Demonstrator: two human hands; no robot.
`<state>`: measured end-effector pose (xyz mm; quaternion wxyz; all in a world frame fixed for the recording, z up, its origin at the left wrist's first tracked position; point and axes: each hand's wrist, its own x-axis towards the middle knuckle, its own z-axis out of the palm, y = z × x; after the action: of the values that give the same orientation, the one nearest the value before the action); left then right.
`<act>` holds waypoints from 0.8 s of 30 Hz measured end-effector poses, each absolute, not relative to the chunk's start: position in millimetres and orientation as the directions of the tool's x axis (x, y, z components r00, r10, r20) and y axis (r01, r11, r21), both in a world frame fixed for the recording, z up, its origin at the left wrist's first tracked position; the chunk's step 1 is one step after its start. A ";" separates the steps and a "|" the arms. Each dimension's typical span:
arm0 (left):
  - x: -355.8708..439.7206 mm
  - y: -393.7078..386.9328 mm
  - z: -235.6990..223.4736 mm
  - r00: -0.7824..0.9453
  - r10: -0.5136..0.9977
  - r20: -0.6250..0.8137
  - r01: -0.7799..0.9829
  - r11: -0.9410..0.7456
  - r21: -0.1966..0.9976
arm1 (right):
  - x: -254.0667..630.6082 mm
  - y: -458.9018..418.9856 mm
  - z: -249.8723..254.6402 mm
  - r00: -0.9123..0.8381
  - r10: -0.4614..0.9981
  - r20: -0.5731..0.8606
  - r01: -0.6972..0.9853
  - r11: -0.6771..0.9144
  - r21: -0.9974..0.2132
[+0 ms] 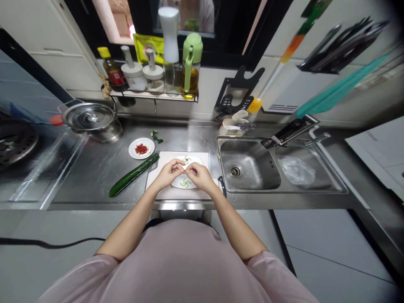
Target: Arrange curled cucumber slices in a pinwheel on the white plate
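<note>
My left hand [170,171] and my right hand [197,174] meet over a white plate [193,160] that lies on a white cutting board [164,160]. The fingertips of both hands are pinched together around a small piece that I cannot make out. Thin green cucumber strips [184,183] lie curled on the plate below the hands, and more show at its far side [187,159]. A whole cucumber [134,174] lies slanted on the steel counter just left of the board. A black knife handle [221,185] pokes out at the board's right edge.
A small white dish of chopped red chili [142,148] and cucumber ends [156,136] sit behind the board. A lidded steel pot [91,120] stands at the left, a rack of bottles [164,80] behind. A sink [252,168] lies to the right.
</note>
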<state>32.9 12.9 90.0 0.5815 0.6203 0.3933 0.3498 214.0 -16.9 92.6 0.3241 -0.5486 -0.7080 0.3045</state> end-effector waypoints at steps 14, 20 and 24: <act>39.2 -3.1 35.7 0.336 0.924 -0.182 0.768 -0.157 0.621 | 213.1 -37.1 42.1 -0.219 0.953 -0.209 0.897 0.113 -0.428; 48.3 -5.5 34.0 0.341 0.910 -0.235 0.804 -0.152 0.575 | 210.5 -36.4 38.9 -0.261 0.940 -0.218 0.915 0.169 -0.366; 52.1 -5.9 33.0 0.338 0.904 -0.262 0.813 -0.140 0.565 | 209.3 -36.0 36.4 -0.266 0.939 -0.219 0.924 0.183 -0.337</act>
<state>52.1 -5.9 33.0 0.3219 0.7518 0.5712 0.0705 209.3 -36.0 36.4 0.0186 -0.6057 -0.7688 0.2043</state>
